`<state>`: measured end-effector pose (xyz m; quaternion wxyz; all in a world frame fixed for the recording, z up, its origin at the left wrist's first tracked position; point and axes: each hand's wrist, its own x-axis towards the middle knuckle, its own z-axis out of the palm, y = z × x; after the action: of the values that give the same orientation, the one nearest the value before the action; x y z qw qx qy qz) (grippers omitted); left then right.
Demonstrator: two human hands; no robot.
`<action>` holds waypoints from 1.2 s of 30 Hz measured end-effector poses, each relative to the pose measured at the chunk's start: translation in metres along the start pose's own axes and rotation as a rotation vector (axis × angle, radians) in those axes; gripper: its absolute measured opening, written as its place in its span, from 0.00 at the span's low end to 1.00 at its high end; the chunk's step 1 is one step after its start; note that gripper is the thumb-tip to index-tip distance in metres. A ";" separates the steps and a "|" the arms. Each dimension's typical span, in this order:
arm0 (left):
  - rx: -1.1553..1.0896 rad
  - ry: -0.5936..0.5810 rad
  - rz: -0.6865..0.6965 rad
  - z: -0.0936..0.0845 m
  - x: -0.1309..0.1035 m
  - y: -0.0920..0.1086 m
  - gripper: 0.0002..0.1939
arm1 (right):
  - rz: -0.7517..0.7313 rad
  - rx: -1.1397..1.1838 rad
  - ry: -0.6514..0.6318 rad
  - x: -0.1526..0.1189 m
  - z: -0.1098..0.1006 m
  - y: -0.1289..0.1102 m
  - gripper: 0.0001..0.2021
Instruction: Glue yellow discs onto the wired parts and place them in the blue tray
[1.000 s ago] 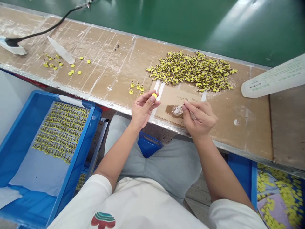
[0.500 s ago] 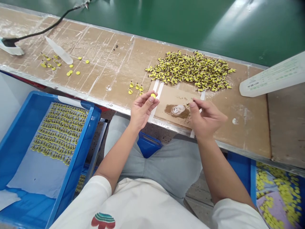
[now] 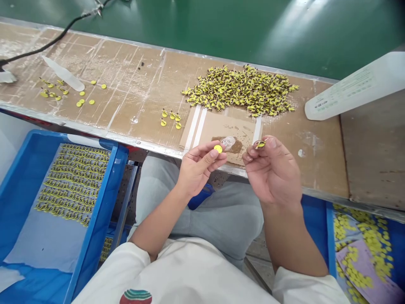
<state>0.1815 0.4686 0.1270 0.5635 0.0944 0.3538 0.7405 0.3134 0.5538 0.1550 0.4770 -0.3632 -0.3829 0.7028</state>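
Observation:
Between thumb and fingers, my left hand (image 3: 202, 162) pinches a round yellow disc (image 3: 218, 149), its flat face up. My right hand (image 3: 274, 169) is closed on a small yellow and dark figurine (image 3: 260, 144), held a short way right of the disc and apart from it. Behind both hands a small clear cup (image 3: 228, 142) sits on a wet brown patch of the cardboard. A large heap of similar yellow and dark figurines (image 3: 237, 90) lies farther back. Several figurines on yellow discs (image 3: 172, 114) stand left of the cardboard.
A white bottle (image 3: 354, 86) leans in at the right. A blue tray (image 3: 118, 169) at the left holds rows of figurines; a blue bin (image 3: 330, 236) at lower right holds yellow discs. Loose discs (image 3: 91, 102) and a translucent plastic piece (image 3: 65, 74) lie at the table's left.
Both hands have come down toward the table's front edge. My right hand has turned, showing the figurine in its fingers. The whole view has shifted slightly.

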 end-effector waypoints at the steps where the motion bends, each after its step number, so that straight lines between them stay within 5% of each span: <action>1: -0.002 -0.013 -0.019 0.002 -0.003 0.000 0.13 | -0.025 -0.015 -0.004 -0.003 0.001 0.001 0.11; 12: 0.003 -0.110 -0.042 0.002 -0.017 0.004 0.11 | -0.525 -0.341 -0.011 -0.029 0.018 0.015 0.06; 36: 0.073 -0.061 -0.035 0.000 -0.016 0.004 0.15 | -0.561 -0.481 0.041 -0.031 0.026 0.024 0.06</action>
<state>0.1837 0.4535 0.1338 0.5831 0.1312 0.3650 0.7139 0.2899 0.5134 0.1496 0.5596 -0.3601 -0.6122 0.4271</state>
